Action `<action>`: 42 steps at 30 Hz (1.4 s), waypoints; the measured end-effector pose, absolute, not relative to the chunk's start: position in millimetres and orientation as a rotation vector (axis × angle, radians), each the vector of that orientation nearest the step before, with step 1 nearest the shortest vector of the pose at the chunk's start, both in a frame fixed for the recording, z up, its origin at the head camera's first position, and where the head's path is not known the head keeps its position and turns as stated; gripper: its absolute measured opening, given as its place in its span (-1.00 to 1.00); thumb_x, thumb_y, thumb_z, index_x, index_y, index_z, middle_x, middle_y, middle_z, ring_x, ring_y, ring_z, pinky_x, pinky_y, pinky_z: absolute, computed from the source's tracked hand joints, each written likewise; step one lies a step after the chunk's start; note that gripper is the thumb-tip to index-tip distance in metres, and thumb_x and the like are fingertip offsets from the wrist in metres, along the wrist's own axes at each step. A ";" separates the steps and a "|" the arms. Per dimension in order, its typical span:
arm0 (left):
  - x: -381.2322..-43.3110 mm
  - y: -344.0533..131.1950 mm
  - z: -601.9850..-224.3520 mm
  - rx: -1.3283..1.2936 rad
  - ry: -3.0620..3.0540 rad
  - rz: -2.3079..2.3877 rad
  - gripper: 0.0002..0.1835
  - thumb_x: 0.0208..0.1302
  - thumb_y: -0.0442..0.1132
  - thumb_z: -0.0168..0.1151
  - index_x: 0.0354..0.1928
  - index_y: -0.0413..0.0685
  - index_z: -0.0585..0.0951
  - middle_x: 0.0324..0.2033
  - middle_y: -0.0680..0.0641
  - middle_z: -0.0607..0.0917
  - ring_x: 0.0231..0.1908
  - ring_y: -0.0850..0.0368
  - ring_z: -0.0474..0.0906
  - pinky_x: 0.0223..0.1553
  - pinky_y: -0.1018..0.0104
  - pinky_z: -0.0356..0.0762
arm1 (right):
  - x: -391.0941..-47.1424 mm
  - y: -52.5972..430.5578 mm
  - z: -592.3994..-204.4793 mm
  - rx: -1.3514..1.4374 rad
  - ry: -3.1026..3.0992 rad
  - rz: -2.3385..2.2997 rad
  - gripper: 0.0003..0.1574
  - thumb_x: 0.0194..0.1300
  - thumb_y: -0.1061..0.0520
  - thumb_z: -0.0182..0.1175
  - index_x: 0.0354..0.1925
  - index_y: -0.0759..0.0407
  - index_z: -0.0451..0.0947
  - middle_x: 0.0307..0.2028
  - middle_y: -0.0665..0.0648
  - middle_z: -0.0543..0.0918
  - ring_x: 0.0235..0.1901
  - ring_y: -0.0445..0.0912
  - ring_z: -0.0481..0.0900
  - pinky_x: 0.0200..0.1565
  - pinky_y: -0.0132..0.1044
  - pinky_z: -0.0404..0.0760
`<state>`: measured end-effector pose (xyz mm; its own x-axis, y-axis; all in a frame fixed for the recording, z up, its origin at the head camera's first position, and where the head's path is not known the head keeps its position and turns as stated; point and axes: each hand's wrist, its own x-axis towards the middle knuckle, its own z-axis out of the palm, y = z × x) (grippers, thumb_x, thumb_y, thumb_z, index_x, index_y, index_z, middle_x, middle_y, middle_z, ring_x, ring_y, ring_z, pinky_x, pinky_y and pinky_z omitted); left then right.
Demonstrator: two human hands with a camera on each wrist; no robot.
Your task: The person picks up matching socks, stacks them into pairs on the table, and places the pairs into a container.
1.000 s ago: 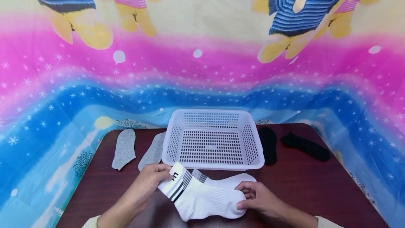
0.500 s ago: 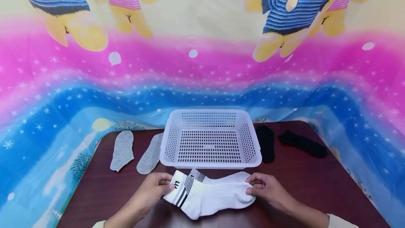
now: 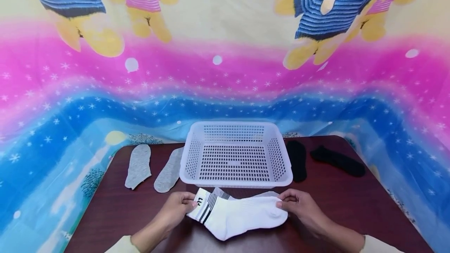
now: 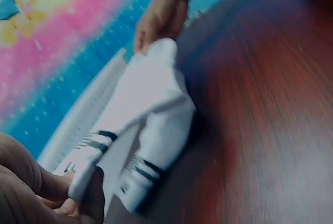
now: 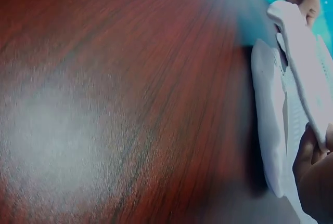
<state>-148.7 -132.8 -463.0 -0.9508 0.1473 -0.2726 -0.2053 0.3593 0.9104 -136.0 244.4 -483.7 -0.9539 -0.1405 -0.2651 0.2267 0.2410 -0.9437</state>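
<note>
A white ankle sock with black stripes and a dark mark on its cuff is stretched out sideways between my hands. My left hand pinches the cuff end, fingers behind and thumb in front. At the toe end, my right hand pinches the fabric between thumb and fingers. A second striped white sock lies on the table; in the head view the held sock hides most of it, leaving part of its cuff and its toe edge visible. Both wrist views show the held sock raised above this second one.
Just beyond the socks stands a white perforated plastic basket with nothing in it. Two grey socks lie left of it, one against its side. Two black socks lie right of it. A printed cloth hangs behind the dark table.
Both hands and the held sock have shifted right, and its toe end has moved farther from me. The sock now covers more of the second white sock.
</note>
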 end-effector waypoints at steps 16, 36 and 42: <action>-168.6 -112.9 -489.9 -0.052 2.443 1.599 -0.77 0.24 -0.40 0.18 -0.13 -0.45 0.62 -0.35 -0.12 0.69 -0.34 0.16 0.56 -0.29 0.29 0.52 | -150.1 242.3 -497.1 0.358 2.230 -1.840 -0.51 0.16 0.10 0.35 -0.07 0.41 0.46 -0.37 0.09 0.63 -0.36 -0.17 0.58 -0.29 -0.31 0.63; -172.4 -101.3 -508.0 -0.041 2.715 1.481 -0.86 0.09 -0.30 0.36 -0.33 -0.25 0.68 -0.52 -0.02 0.69 -0.53 0.26 0.50 -0.49 0.38 0.48 | -158.3 238.3 -512.6 0.385 2.604 -1.536 -0.57 0.08 0.04 0.42 -0.18 0.27 0.54 -0.37 0.11 0.60 -0.41 -0.17 0.48 -0.37 -0.40 0.48; -170.8 -99.8 -514.4 0.082 2.899 1.357 -0.91 0.06 -0.28 0.36 -0.39 -0.16 0.69 -0.55 0.05 0.69 -0.53 0.32 0.51 -0.46 0.46 0.44 | -161.4 239.6 -515.5 0.345 2.725 -1.392 -0.56 0.04 0.04 0.44 -0.20 0.24 0.50 -0.35 0.10 0.58 -0.41 -0.17 0.46 -0.35 -0.42 0.45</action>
<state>-170.8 -99.8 -514.4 -0.9969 0.0210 0.0765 0.0721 0.6400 0.7650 -161.4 239.6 -515.5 -0.9730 0.1697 -0.1562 0.2260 0.5665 -0.7925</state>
